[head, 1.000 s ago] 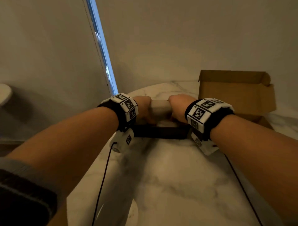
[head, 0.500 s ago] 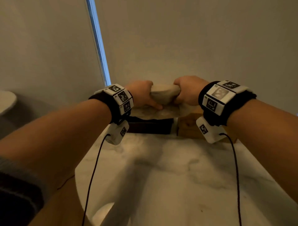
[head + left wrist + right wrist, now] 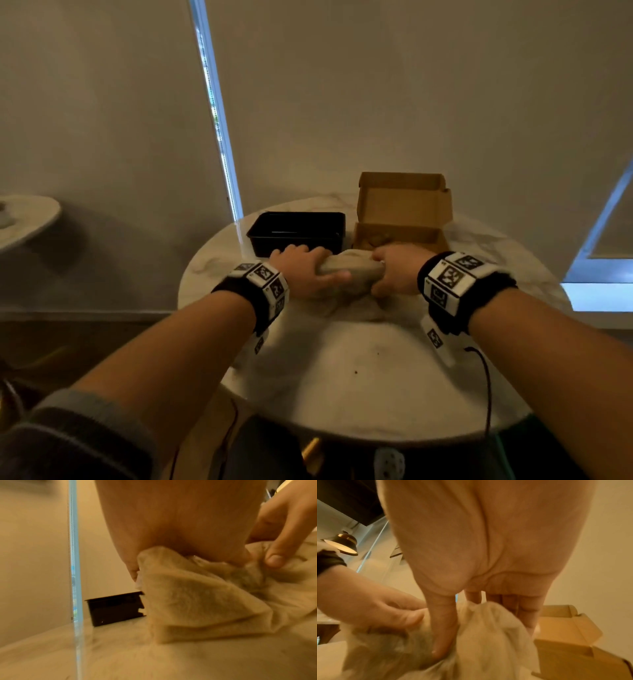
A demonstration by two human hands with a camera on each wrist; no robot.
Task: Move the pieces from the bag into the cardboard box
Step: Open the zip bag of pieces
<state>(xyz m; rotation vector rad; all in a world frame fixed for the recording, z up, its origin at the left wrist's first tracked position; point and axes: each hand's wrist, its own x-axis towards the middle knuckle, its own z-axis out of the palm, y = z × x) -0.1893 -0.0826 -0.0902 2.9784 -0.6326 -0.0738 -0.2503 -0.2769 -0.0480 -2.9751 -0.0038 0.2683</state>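
Currently both hands on the cloth bag (image 3: 346, 274), near the middle of the round marble table (image 3: 342, 383). Left hand (image 3: 305, 270) curled over the bag's left end, thumb lying along its near side. Right hand (image 3: 397, 270) closed round the bag's right end, fingers wrapped over the top.

From the left wrist: left palm (image 3: 171, 520) above a bunched fold of beige fabric (image 3: 197, 601), fingers gone behind the cloth; right thumb (image 3: 274, 555) pressed into the fabric at the right. From the right wrist: right thumb (image 3: 443, 631) dug down into the bag (image 3: 488, 642), the other fingers (image 3: 522, 609) over its far side; left hand (image 3: 385, 609) pinching the cloth at the left.

Long axis of the gripped roll lying left to right, roughly parallel to the near walls of the two containers. Loose cloth hanging below the grip and spreading onto the tabletop.

Just beyond the bag: black plastic tray (image 3: 298, 233) on the far left, open cardboard box (image 3: 400, 219) on the far right, lid flap standing up at the back. Some brownish things in the box bottom, too dim to identify.

Bag mouth not seen in any view. Contents of the bag hidden by the fabric. Both wrist views motion-blurred; wrist bands with black-and-white markers (image 3: 448, 277) covering both wrists in the head view.
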